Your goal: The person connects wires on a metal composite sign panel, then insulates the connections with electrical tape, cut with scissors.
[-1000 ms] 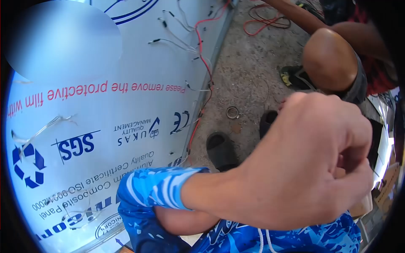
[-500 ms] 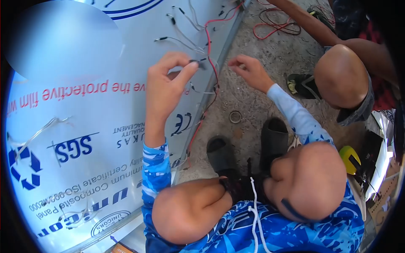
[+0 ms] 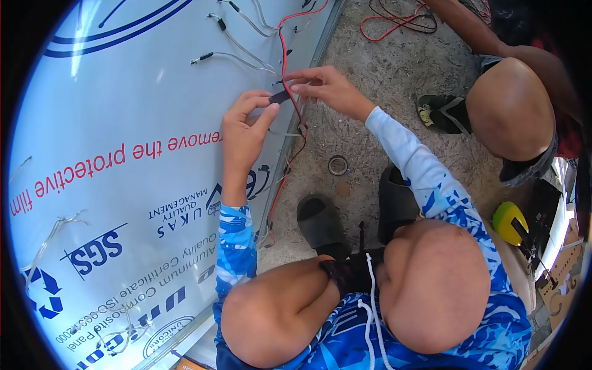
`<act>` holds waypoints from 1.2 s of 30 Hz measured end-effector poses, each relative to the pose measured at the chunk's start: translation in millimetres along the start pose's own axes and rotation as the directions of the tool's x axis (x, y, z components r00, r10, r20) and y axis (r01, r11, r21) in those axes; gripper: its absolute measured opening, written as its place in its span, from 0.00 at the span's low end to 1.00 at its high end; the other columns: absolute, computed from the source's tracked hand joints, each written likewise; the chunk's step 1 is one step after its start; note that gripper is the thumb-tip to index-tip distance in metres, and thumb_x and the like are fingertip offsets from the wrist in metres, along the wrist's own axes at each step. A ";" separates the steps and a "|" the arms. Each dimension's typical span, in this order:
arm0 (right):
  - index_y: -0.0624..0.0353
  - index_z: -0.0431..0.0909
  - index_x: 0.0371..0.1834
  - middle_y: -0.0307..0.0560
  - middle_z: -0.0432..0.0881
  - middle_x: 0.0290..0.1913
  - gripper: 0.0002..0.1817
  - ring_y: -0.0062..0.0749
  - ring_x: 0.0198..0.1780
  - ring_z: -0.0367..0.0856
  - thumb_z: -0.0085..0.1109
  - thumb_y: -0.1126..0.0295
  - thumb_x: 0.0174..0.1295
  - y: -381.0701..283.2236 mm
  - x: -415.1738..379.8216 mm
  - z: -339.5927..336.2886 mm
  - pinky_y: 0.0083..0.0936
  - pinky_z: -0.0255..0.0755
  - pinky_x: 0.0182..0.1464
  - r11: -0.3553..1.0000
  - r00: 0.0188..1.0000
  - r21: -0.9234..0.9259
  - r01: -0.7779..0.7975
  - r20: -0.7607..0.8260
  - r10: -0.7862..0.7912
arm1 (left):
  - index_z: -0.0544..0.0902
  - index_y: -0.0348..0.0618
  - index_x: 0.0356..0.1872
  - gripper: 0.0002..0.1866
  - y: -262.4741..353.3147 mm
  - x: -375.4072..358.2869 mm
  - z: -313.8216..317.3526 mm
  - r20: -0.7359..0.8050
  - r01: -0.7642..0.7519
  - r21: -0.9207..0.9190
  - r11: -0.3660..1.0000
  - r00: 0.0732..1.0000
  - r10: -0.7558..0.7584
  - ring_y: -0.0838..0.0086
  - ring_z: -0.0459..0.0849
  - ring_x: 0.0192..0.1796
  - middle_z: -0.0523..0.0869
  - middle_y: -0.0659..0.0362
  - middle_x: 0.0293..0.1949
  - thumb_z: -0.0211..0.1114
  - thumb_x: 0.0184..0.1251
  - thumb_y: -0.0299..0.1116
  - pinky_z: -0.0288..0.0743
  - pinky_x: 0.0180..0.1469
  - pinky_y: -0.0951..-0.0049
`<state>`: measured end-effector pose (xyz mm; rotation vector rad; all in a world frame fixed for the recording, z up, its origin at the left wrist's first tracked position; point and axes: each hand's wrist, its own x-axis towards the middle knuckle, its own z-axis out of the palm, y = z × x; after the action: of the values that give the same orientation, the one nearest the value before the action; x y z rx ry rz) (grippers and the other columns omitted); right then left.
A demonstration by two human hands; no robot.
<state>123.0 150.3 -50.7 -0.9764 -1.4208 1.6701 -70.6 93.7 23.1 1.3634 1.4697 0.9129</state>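
Observation:
My left hand (image 3: 245, 129) is over the edge of the printed panel (image 3: 123, 185), thumb and fingers pinching a short strip of black tape (image 3: 280, 97). The strip lies up against a red wire (image 3: 283, 52) that runs along the panel's edge. From the right, my right hand (image 3: 330, 91) reaches in with its thumb and fingertips closed at the red wire, beside the strip's far end. Several thin grey wires (image 3: 237, 44) with black-wrapped ends branch off the red wire just above my hands.
A tape roll (image 3: 338, 165) lies on the concrete floor (image 3: 382, 74). Another person's knee (image 3: 510, 114) and sandalled foot (image 3: 441, 113) are at the right. Coiled red cable (image 3: 398, 23) lies at the top, and a yellow-green object (image 3: 510, 223) at the lower right.
My right hand has moved left from over the floor to the red wire. My left hand has brought the black tape strip against the wire. The view has shifted slightly.

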 end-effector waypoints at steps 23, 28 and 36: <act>0.58 0.81 0.43 0.44 0.81 0.44 0.12 0.35 0.37 0.83 0.64 0.70 0.55 -20.5 -36.2 34.2 0.30 0.77 0.38 0.755 0.824 -0.542 0.370 -0.183 -0.536 | 0.85 0.31 0.37 0.08 15.7 -3.5 14.1 -0.075 0.031 0.136 0.990 0.997 -0.021 0.78 0.82 0.40 0.83 0.57 0.45 0.65 0.66 0.28 0.78 0.43 0.77; 0.58 0.82 0.39 0.43 0.82 0.38 0.11 0.38 0.37 0.81 0.67 0.68 0.53 -6.4 -38.0 40.5 0.33 0.77 0.37 0.648 0.743 -0.646 0.403 -0.183 -0.644 | 0.87 0.31 0.37 0.10 33.6 -9.9 15.2 -0.019 0.233 -0.169 0.958 0.971 -0.240 0.75 0.83 0.44 0.85 0.57 0.42 0.67 0.65 0.31 0.77 0.43 0.76; 0.55 0.84 0.34 0.43 0.82 0.30 0.07 0.41 0.33 0.81 0.66 0.68 0.52 -23.6 -53.0 38.2 0.35 0.75 0.34 0.638 0.904 -0.714 0.289 -0.016 -0.427 | 0.85 0.25 0.38 0.30 69.9 -16.7 14.4 -0.049 0.218 0.696 0.684 0.965 -0.258 0.57 0.86 0.40 0.86 0.45 0.35 0.77 0.49 0.50 0.77 0.43 0.64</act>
<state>114.0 89.4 -18.5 -1.1007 -2.0145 0.6932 -34.7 84.5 86.4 1.6402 2.0043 0.1133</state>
